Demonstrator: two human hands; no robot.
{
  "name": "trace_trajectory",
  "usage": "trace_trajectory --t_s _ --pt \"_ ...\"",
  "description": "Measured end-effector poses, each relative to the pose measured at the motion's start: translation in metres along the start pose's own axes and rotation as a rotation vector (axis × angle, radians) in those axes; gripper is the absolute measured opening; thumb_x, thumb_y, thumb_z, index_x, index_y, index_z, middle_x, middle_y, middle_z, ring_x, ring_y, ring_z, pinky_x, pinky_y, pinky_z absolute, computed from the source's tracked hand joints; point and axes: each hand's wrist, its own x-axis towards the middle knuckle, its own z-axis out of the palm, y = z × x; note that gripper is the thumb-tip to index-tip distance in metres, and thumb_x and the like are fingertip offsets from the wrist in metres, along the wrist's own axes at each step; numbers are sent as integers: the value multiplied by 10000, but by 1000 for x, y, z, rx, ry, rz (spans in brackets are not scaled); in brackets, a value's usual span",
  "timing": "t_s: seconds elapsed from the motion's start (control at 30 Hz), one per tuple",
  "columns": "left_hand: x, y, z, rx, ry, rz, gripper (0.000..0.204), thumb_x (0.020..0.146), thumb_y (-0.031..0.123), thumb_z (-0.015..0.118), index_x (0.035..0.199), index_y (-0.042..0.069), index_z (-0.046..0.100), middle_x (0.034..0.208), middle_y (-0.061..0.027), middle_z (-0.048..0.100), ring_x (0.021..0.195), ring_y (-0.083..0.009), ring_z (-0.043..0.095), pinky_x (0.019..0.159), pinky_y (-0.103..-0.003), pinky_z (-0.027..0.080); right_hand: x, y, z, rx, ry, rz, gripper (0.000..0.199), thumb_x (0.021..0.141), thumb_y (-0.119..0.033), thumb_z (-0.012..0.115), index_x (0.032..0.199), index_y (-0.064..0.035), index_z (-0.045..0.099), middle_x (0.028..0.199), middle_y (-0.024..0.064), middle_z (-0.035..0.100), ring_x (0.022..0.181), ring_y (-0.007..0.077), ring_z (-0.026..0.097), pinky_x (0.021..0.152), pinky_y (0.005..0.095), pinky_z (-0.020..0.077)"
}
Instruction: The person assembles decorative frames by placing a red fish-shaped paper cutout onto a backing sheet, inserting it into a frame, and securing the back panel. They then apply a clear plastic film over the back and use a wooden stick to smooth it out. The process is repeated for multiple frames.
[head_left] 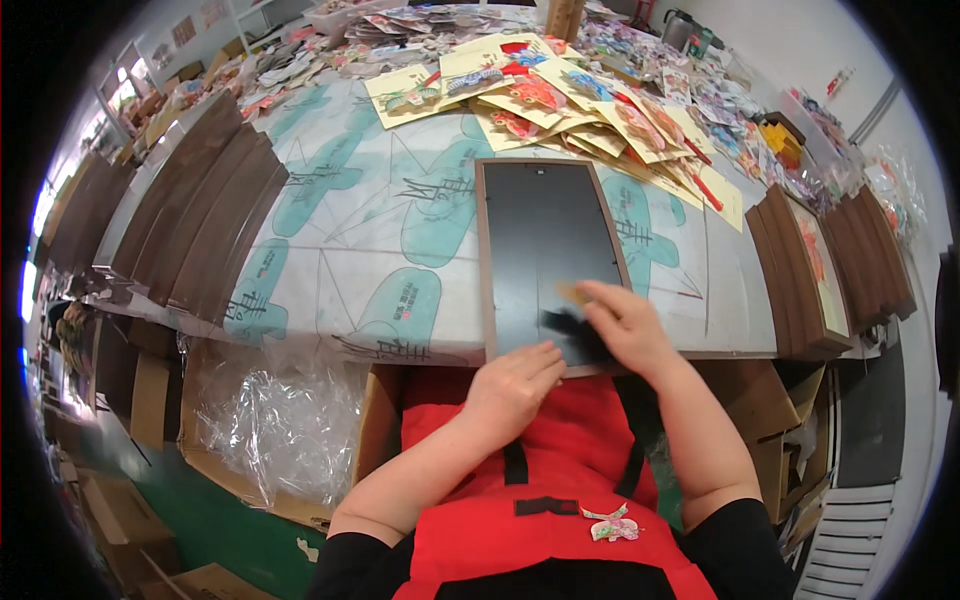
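Note:
A brown-edged picture frame (545, 240) lies back side up before me, its black backing board showing and a small hanger at its far end. My left hand (515, 385) rests on the near left corner, fingers stretched over the edge. Above the near right part is my right hand (625, 325), closed around a small tan piece (572, 292), blurred; its kind is unclear. A dark patch (580, 335) shows on the backing below these fingers; whether it is a shadow or a part, I cannot tell.
Stacked brown frames stand on the left (200, 210) and right (800, 280). Cream cards (545, 95) with colourful fish-shaped ornaments are heaped beyond the frame. Printed plastic sheeting (330, 240) covers the table. A carton (200, 440) of clear plastic wrap sits below the edge.

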Motion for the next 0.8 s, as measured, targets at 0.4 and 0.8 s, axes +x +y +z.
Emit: trace_trajectory --t_s 0.4,0.8 --pt "38 1 14 -167 -191 -74 263 760 65 665 1016 22 625 1081 -87 605 1008 -276 548 859 -385 433 -47 -9 -63 -276 -346 213 212 770 -242 701 864 -73 615 681 137 619 626 329 609 553 375 465" --pt "43 -4 19 -262 -271 -160 236 753 68 674 983 37 636 1052 -74 601 963 -276 542 849 -372 417 -29 -12 -64 -343 -537 365 248 774 -334 673 840 -95 654 672 129 627 648 336 607 591 414 467"
